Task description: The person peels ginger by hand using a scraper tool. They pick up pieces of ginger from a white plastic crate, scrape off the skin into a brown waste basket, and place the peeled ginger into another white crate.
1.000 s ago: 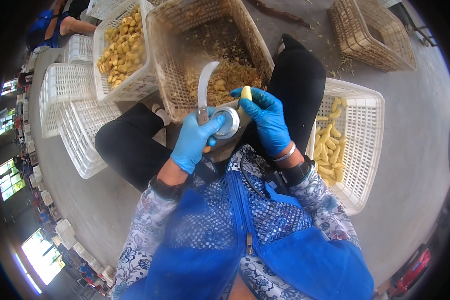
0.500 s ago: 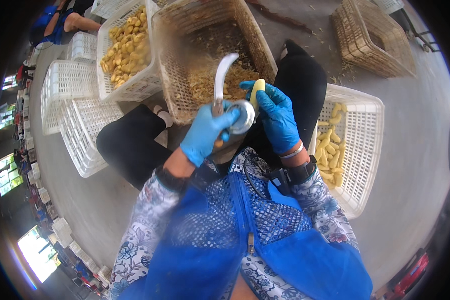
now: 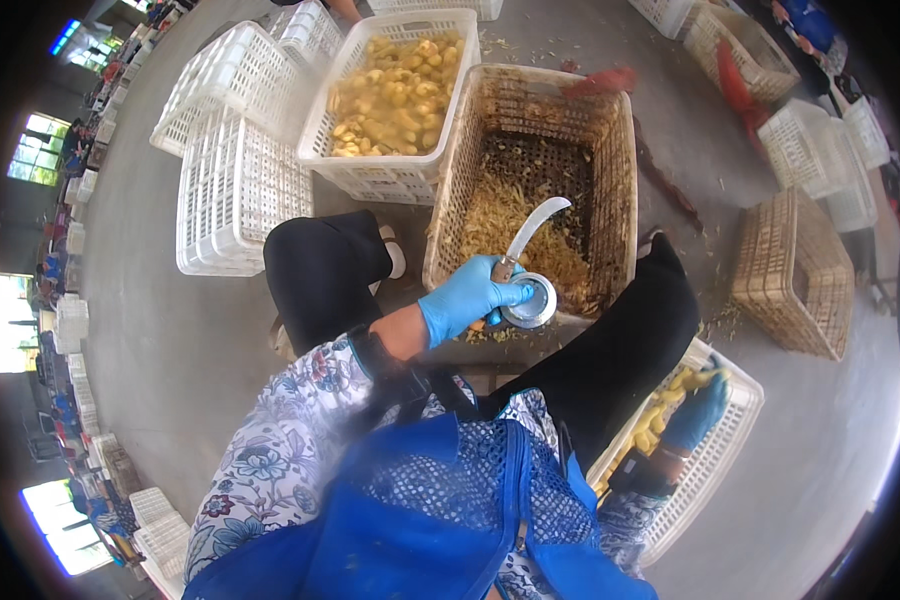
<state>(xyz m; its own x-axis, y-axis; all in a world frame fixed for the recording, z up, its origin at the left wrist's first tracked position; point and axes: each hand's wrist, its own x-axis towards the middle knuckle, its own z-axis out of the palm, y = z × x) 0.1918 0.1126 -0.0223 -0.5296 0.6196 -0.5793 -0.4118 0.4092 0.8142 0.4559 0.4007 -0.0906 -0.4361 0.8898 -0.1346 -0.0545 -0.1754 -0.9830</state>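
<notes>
My left hand, in a blue glove, is closed on a knife with a curved blade and a brownish handle. In the same hand is a round metal ring-shaped piece. My right hand, also blue-gloved, reaches low over the white crate at my right. A pale yellow peeled piece, elongated like a root or fruit, shows at its fingertips, which are partly hidden. More peeled yellow pieces lie in that crate.
Before me stands a stained crate holding peelings. Left of it, a white crate holds yellow-brown pieces. White crates stand stacked at left; a brownish crate stands at right. My legs flank the peelings crate.
My right hand has moved from beside the knife down to the right-hand crate with the peeled piece. The left hand still holds knife and ring. The view has turned rightward.
</notes>
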